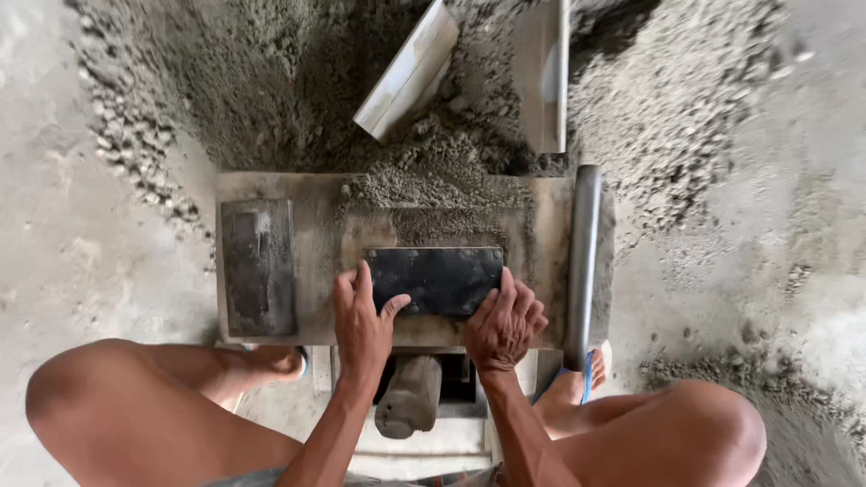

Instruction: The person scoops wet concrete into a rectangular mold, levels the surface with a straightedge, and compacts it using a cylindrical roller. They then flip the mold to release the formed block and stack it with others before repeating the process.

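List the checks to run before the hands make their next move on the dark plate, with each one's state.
1. Left hand on the dark plate: ok, fingers on its left edge.
2. Right hand on the plate: ok, fingers on its lower right corner.
3. Plate flat in its recess in the wooden bench: cannot tell.
4. Bench top free of loose grit: not ok, damp mix is spilled behind the plate.
5. Grey pipe apart from the hands: ok, it lies along the right side.
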